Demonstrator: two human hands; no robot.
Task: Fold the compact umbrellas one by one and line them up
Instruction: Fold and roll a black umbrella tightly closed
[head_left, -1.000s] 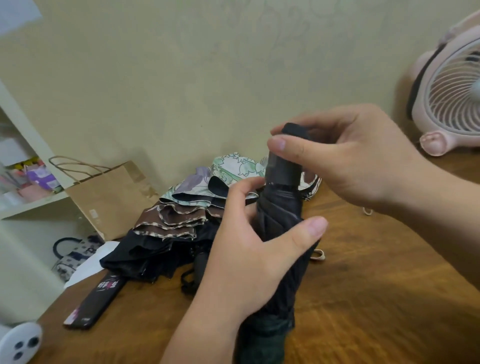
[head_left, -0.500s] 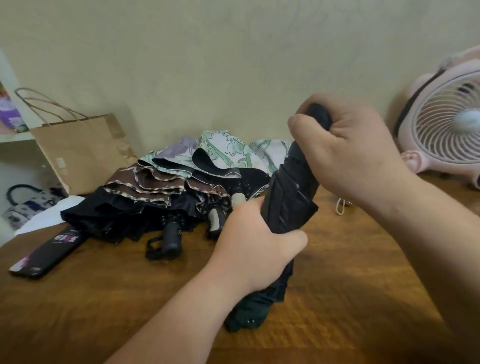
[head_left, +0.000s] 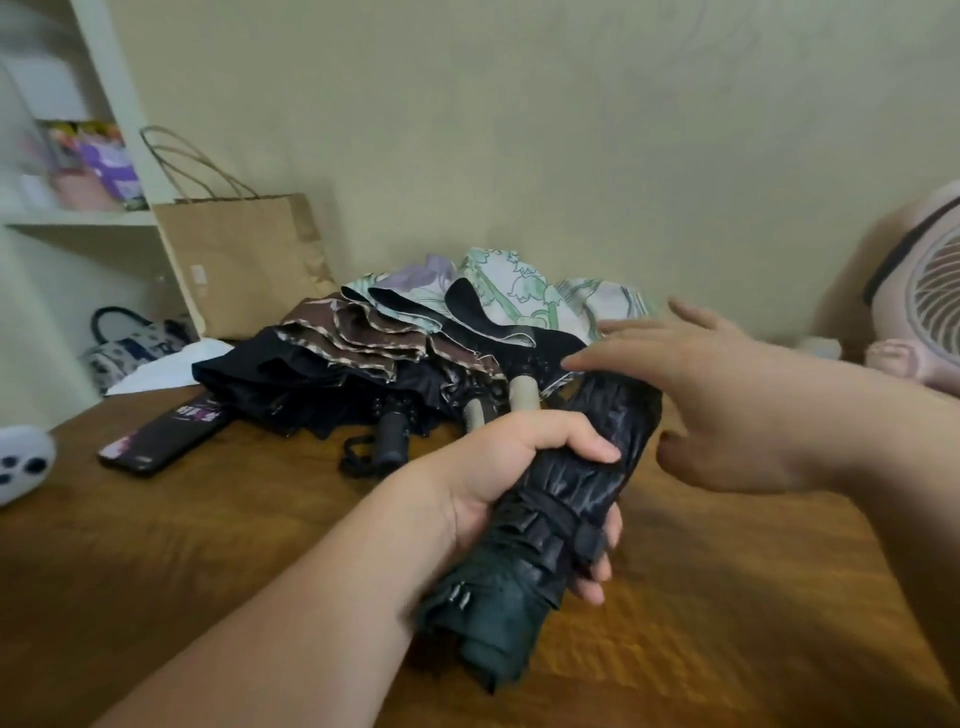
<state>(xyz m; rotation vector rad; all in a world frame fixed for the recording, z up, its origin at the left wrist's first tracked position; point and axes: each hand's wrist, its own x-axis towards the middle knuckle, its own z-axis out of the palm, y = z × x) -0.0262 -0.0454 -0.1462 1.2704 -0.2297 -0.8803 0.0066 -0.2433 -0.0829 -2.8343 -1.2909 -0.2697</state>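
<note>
A folded dark green-black compact umbrella (head_left: 566, 499) lies slanted above the wooden table (head_left: 208, 545), its strap wrapped around the middle. My left hand (head_left: 498, 467) grips it around the middle. My right hand (head_left: 711, 405) hovers just right of the umbrella's far end, fingers spread and holding nothing. Behind lies a pile of unfolded umbrellas: a black one (head_left: 291, 379), a brown frilled one (head_left: 363, 338) and a white floral one (head_left: 509, 291), with their handles (head_left: 522, 395) pointing toward me.
A black phone (head_left: 161, 431) lies at the left of the table, with a white device (head_left: 21, 462) at the edge. A brown paper bag (head_left: 244, 254) stands behind the pile. A pink fan (head_left: 919, 291) stands at the right. White shelves are at far left.
My right hand has let go of the umbrella's top end and opened beside it. The umbrella has tipped from upright to slanted low over the table in my left hand.
</note>
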